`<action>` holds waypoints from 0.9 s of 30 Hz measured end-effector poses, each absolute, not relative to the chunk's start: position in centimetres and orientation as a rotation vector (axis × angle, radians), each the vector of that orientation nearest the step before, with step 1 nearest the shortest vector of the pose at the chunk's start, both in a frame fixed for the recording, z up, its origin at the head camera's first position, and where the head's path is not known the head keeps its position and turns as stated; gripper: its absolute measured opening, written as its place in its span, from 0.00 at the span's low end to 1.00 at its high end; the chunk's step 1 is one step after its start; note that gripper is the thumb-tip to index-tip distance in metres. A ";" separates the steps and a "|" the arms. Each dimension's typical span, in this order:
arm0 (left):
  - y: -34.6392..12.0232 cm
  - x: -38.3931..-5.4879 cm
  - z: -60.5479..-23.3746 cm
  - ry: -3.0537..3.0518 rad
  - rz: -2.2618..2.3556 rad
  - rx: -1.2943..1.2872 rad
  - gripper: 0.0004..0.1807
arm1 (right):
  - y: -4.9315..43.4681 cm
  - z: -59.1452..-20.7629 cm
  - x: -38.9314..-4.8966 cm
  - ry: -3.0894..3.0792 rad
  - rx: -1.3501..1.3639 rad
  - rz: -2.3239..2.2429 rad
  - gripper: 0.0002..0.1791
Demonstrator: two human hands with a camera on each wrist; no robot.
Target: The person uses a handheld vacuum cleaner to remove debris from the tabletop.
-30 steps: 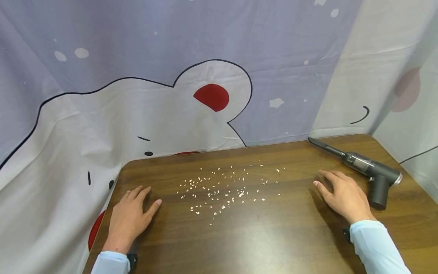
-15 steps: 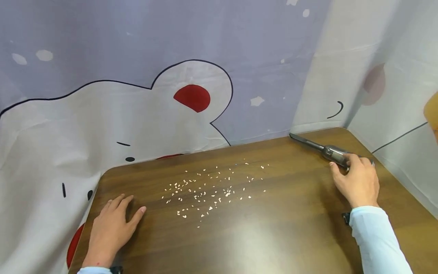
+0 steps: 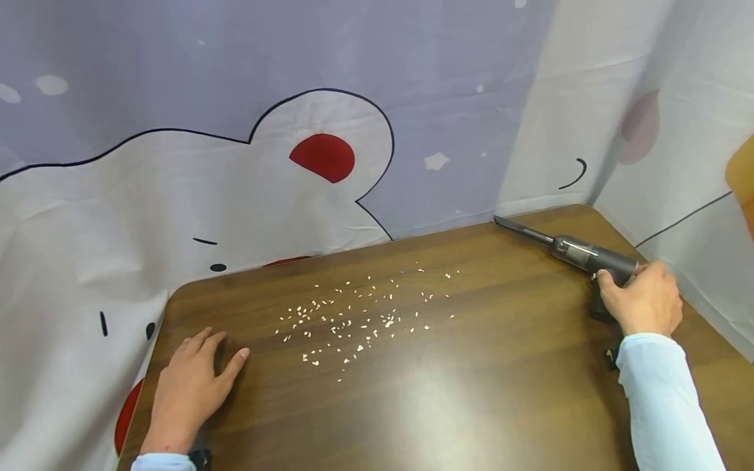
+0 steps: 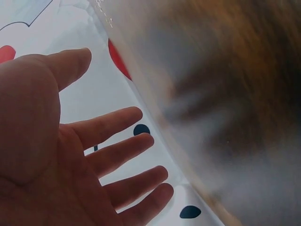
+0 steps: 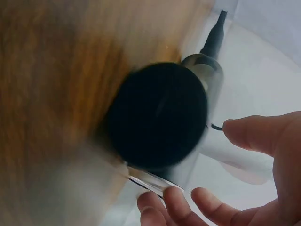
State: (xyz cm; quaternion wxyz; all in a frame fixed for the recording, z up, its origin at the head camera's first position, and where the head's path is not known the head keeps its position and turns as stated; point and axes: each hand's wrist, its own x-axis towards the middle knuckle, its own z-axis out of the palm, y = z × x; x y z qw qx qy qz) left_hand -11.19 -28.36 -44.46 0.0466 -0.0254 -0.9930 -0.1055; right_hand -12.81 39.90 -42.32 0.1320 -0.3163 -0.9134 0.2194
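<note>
One handheld vacuum [image 3: 580, 255] gripped by right hand [image 3: 642, 302]; left hand [image 3: 191, 389] flat, fingers spread.

Bare wood of the counter [image 3: 459, 392] runs wide between the left hand [image 3: 191, 389] at the near left corner and the right hand [image 3: 642, 304] at the far right, with nothing tall standing in that stretch. A scatter of small pale grains [image 3: 359, 317] lies low across the middle and toward the back. The handheld vacuum [image 3: 580, 255] lies slantwise by the far right corner, its narrow nozzle pointing to the back edge, and takes up that corner together with the right hand at its handle. The hanging printed cloth [image 3: 294, 170] closes off the back and left edges, and a paler sheet [image 3: 677, 163] closes the right.
</note>
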 end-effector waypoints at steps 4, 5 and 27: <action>-28.4 -11.2 -44.6 -3.026 -0.314 -0.063 0.44 | 40.2 -43.2 -13.0 -2.670 -0.936 0.672 0.46; -28.5 -11.2 -44.6 -3.023 -0.312 -0.060 0.44 | 40.2 -43.3 -13.1 -2.674 -0.937 0.681 0.46; -28.0 -11.1 -44.5 -3.020 -0.317 -0.031 0.39 | 41.3 -44.5 -13.0 -2.681 -1.026 0.869 0.50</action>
